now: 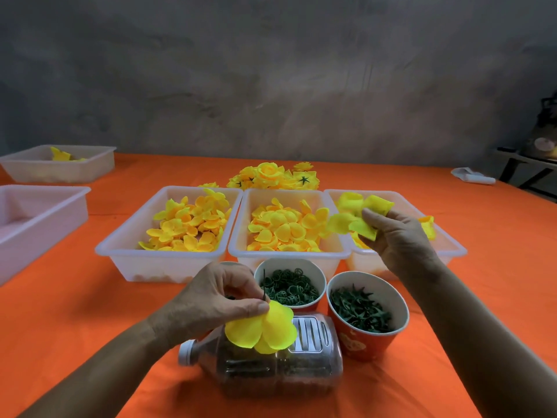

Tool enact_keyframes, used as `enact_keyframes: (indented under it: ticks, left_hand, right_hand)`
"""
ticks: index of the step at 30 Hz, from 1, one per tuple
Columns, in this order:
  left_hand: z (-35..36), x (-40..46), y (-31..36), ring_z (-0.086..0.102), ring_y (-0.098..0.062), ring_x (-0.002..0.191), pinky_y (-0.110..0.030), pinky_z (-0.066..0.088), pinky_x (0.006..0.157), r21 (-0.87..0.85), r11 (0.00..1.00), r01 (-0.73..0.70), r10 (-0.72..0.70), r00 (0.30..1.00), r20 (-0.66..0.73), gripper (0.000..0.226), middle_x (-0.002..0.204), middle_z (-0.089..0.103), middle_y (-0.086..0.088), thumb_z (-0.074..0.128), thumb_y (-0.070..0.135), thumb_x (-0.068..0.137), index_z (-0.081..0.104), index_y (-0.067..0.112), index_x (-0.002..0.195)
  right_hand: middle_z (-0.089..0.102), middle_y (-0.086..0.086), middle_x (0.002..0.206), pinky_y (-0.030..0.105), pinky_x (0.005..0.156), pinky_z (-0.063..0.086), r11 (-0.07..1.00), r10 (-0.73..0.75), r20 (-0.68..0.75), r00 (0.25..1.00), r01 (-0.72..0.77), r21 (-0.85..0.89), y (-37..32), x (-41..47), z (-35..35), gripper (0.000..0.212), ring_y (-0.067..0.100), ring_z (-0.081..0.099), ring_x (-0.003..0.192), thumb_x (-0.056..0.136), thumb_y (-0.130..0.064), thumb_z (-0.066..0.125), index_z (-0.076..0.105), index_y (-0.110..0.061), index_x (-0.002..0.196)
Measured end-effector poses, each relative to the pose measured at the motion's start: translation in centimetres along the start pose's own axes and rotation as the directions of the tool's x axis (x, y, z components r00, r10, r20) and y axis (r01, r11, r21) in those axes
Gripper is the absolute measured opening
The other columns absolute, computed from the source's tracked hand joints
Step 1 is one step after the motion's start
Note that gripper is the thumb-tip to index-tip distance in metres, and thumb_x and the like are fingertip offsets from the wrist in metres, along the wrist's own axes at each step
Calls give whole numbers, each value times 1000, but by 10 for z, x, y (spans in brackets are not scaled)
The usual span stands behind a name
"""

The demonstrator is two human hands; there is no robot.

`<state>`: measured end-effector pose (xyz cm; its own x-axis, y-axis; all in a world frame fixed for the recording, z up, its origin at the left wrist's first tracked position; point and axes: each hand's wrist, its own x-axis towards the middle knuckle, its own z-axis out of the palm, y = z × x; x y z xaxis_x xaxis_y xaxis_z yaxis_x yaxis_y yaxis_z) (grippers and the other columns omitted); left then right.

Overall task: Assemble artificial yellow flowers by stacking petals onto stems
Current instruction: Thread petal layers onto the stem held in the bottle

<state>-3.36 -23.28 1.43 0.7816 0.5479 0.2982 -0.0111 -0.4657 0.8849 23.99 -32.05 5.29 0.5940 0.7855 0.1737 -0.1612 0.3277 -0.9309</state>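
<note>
My left hand point(220, 297) pinches a thin dark stem point(264, 292) with a yellow petal layer point(260, 330) threaded on it, held over a plastic bottle. My right hand point(398, 236) grips a larger yellow petal piece point(358, 215) above the right tray point(452, 251). Loose yellow petals fill the left tray point(187, 226) and the middle tray point(286, 229). A heap of finished yellow flowers point(274, 176) lies behind the trays.
Two red paper cups hold green rings point(289, 288) and green star-shaped calyxes point(360, 309). A clear bottle point(271, 363) lies on its side on the orange table point(75, 297). Two more white trays point(36, 218) stand at the far left. A white cloth point(473, 176) lies at the back right.
</note>
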Motion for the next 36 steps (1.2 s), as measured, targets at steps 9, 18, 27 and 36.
enact_keyframes:
  ticks: [9,18,27,36]
  left_hand:
    - [-3,-6,8,60,-28,83,-40,47,78,1,998,62,-62,998,30,17,87,67,-14,81,5,69,74,1,84]
    - [-24,-1,44,62,-11,74,-22,49,69,-125,992,12,-42,970,-240,28,79,71,-3,72,34,77,73,8,87]
    - [-6,2,64,70,-14,66,-28,58,60,-398,906,141,-240,948,-210,18,77,74,-3,76,24,56,75,15,71]
    - [-5,2,66,67,-15,60,-31,60,59,-504,821,268,-385,912,-142,26,70,71,-4,73,22,53,71,11,76]
  right_hand:
    - [74,9,81,28,56,57,989,148,208,967,-148,-17,-7,-43,57,29,21,72,71,60,-4,68,66,-4,90]
    - [71,19,101,41,74,59,974,217,315,924,-184,-131,-21,-64,94,53,27,70,79,58,-6,70,64,3,110]
    - [73,17,93,40,72,60,948,262,373,890,-164,-274,-17,-78,106,39,27,71,79,58,-8,70,69,0,96]
    - [72,18,99,39,73,59,905,380,325,866,-275,-324,-20,-84,102,42,29,71,83,62,-5,70,67,0,104]
